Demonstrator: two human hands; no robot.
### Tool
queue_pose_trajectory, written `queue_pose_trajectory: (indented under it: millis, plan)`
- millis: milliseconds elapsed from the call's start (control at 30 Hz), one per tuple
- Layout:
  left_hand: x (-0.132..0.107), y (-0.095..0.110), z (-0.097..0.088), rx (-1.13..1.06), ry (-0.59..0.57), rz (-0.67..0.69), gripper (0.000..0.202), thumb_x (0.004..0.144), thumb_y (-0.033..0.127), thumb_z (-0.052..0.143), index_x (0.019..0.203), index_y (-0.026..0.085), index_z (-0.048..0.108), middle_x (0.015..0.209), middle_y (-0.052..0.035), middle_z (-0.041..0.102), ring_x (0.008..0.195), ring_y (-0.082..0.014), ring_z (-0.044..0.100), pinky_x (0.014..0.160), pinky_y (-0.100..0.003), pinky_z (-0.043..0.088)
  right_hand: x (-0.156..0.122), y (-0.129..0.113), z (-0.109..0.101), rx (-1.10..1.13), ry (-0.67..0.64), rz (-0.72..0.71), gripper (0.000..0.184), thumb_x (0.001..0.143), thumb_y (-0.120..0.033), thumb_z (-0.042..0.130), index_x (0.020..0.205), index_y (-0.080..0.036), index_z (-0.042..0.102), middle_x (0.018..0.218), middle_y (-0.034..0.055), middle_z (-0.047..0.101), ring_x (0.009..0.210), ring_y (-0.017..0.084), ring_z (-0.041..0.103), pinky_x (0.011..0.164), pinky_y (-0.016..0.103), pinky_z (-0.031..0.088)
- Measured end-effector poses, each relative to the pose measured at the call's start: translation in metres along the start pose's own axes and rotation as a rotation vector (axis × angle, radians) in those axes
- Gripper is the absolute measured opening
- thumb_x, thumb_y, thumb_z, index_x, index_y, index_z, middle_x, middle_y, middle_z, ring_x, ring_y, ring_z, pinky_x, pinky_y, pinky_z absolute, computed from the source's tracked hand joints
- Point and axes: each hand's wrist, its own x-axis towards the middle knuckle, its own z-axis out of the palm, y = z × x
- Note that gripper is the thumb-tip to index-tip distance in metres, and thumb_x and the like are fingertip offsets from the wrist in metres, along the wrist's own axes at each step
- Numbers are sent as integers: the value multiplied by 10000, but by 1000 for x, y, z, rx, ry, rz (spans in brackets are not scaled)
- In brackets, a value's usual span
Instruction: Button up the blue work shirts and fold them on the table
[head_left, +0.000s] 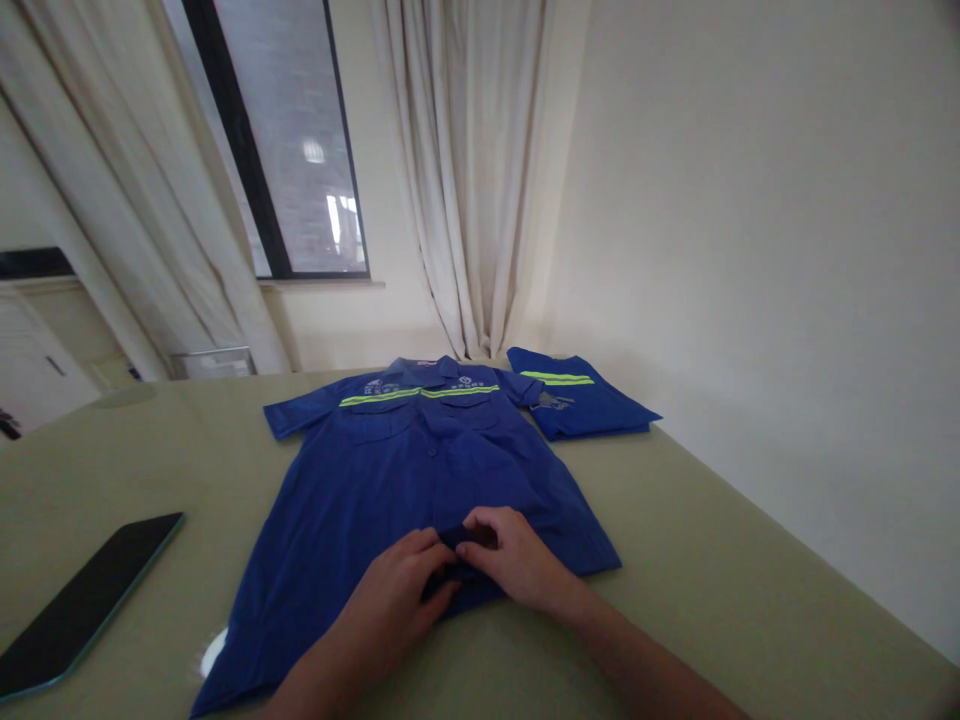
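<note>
A blue short-sleeved work shirt [420,470] with a yellow-green reflective stripe across the chest lies spread flat, front up, on the table. Both hands meet at its lower front edge. My left hand [397,590] pinches the fabric near the hem with its fingers curled. My right hand [510,555] grips the same spot from the right, fingers bent over a fold of cloth at the shirt's front opening.
A second blue shirt [581,400] lies folded at the far right of the olive-green table [750,580]. A dark tablet [82,600] lies at the near left. Curtains, a window and a pale wall stand behind.
</note>
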Motion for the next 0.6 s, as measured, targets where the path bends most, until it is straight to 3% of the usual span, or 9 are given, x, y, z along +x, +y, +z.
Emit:
queue_pose_trajectory:
  millis: [100,267,433,500,600]
  plan:
    - [-1,-3,-1,80,59,82,219,878,92,612,1002,246,704,935,-9,697,888,-195,679,798,-306,551,1,-1,-7,7,-57,11,34,773,-146,681,790,-170,698,670,-41,602,637,116,522,593,220,369]
    - [-2,-10,-3,130,216,232,197,964,159,553,1065,247,697,953,-19,733,846,-191,689,809,-323,560,2,-5,-11,28,-47,1,67,798,-214,665,756,-165,682,642,-48,550,632,110,479,569,220,330]
    - [0,-10,-2,-189,255,55,168,934,158,607,1018,258,713,1004,-4,743,917,-166,699,844,-280,558,2,-4,-8,46,-8,-12,52,775,-204,658,742,-166,669,622,-57,526,605,101,454,555,220,312]
    - [1,-7,-4,-300,214,-18,95,904,249,694,988,263,734,966,3,752,874,-161,705,808,-261,559,2,-3,-7,52,1,-11,45,769,-204,658,746,-168,670,619,-57,528,598,101,453,550,220,311]
    - [3,-4,-9,-425,176,-96,142,874,375,743,966,269,762,962,-1,770,877,-170,714,811,-259,558,1,-4,-5,57,-7,-1,55,766,-216,662,757,-165,684,625,-49,547,599,104,465,552,220,318]
